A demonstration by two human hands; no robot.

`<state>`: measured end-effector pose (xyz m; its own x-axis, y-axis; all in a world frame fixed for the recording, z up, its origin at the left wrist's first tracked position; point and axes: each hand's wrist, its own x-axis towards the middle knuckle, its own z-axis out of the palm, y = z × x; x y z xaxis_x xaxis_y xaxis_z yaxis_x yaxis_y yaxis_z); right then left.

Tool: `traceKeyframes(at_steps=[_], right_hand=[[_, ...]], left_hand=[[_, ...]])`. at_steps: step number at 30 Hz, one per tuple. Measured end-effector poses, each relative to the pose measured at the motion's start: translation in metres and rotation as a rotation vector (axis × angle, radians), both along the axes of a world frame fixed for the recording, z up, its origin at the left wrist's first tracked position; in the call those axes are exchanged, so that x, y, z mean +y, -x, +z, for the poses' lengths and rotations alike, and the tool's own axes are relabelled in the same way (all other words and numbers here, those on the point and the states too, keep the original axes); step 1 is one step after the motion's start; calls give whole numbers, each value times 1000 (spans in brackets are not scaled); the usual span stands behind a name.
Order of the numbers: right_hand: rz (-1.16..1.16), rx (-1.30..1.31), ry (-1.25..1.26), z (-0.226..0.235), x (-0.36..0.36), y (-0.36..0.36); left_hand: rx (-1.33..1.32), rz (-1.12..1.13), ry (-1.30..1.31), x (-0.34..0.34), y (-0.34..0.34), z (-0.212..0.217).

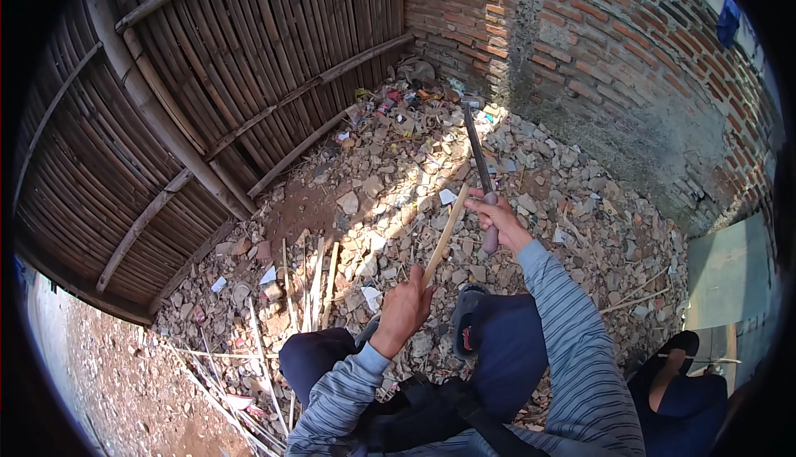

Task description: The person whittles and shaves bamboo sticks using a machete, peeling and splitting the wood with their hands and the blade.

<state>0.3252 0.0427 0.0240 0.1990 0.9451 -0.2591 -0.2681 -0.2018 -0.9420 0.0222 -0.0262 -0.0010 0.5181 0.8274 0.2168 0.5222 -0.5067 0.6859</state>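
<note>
My left hand is closed around the lower end of a pale bamboo strip, which slants up and away to the right. In my right hand is the handle of a long machete; its dark, narrow blade points away from me and its butt sticks out below the fist. The strip's far end reaches the fingertips of that same hand, beside the handle. Whether those fingers also pinch the strip, I cannot tell. Blade and strip are apart along their lengths.
Broken stones and rubble cover the ground. Several split bamboo strips lie at the left. A bamboo-slat wall rises on the left, a brick wall at the back right. Another person's leg shows at lower right.
</note>
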Motion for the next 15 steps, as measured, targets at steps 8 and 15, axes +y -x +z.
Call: traceKeyframes(at_steps=[8, 15], right_hand=[[-10, 72, -31, -14, 3, -7], [13, 70, -34, -15, 3, -7]], left_hand=[[-35, -5, 52, -2, -3, 2], [-73, -5, 66, -1, -2, 5]])
